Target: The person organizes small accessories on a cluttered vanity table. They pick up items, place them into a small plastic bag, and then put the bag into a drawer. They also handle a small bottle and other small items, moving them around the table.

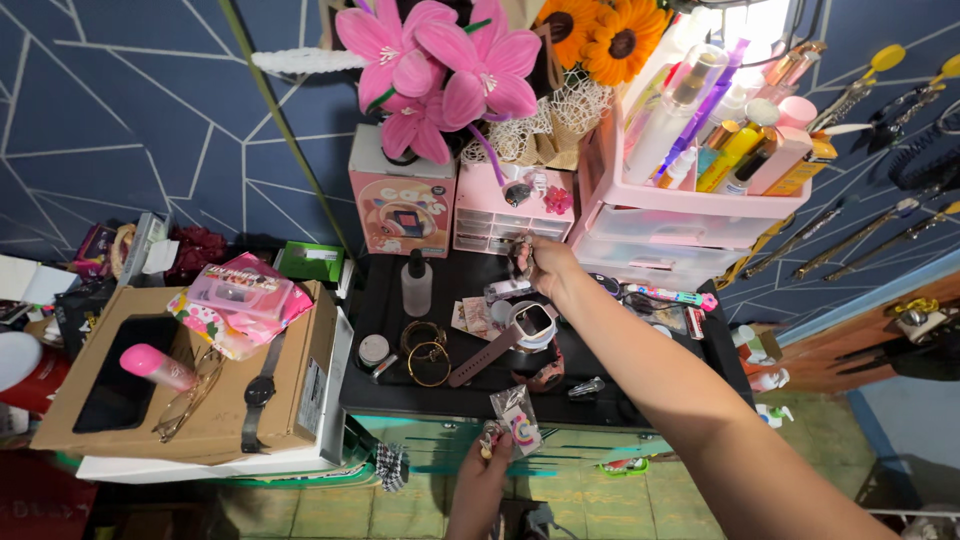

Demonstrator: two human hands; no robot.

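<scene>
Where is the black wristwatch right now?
The black wristwatch lies on the cardboard box at left, beside the glasses, far from both hands.

The right hand [545, 268] covers most of a small object held before the pink mini drawers [497, 222], so its kind cannot be told. The left hand [487, 462] pinches something too small to identify, its forearm cut off by the bottom edge.
</scene>
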